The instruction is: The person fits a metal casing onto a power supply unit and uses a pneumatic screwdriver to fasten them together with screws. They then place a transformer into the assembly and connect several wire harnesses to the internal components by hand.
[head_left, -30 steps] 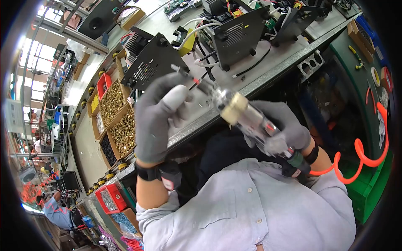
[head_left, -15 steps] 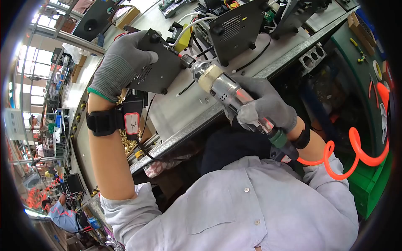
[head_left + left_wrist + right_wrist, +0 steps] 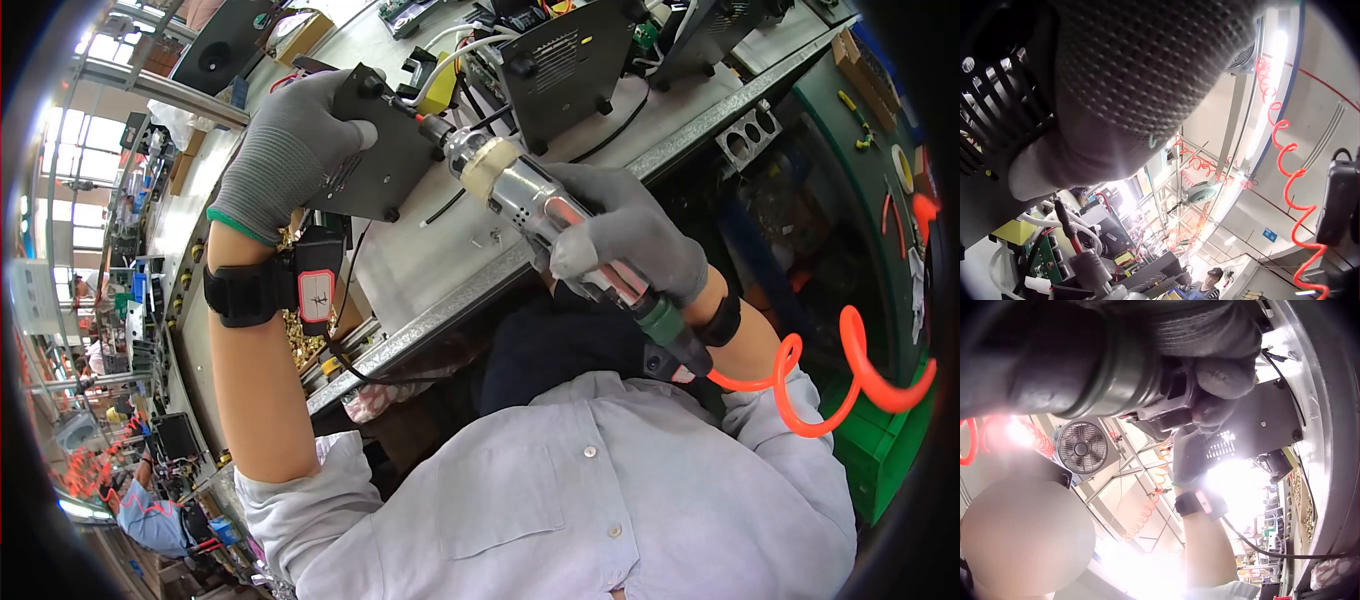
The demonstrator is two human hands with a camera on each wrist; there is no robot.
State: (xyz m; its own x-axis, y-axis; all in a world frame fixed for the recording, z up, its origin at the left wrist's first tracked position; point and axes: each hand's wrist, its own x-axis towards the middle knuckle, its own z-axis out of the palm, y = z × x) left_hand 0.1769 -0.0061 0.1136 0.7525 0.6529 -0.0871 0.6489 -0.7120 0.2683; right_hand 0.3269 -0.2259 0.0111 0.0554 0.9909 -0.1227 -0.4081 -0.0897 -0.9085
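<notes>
In the head view the gloved left hand (image 3: 290,150) grips the upper edge of a black vented panel (image 3: 385,165), thumb on its face. The gloved right hand (image 3: 635,235) is wrapped round a pneumatic screwdriver (image 3: 530,200), whose tip reaches the panel's upper corner near a round black foot (image 3: 371,86). Whether the tip touches a screw cannot be told. In the left wrist view the glove's thumb (image 3: 1035,172) lies against the slotted panel (image 3: 997,125), with the driver's nose (image 3: 1088,269) below. The right wrist view shows the right hand's fingers (image 3: 1225,378) around the tool.
Two more black-panelled units (image 3: 565,75) with wires stand to the right on the bench. An orange coiled hose (image 3: 850,370) trails from the tool at the right. Brass parts (image 3: 303,345) lie in a box beyond the left forearm. The bench's metal edge (image 3: 450,285) runs diagonally.
The left hand moved up and left and took hold of the panel. The driver moved up and left to the panel's corner; over the last half second it shifted slightly, and the right thumb moved.
</notes>
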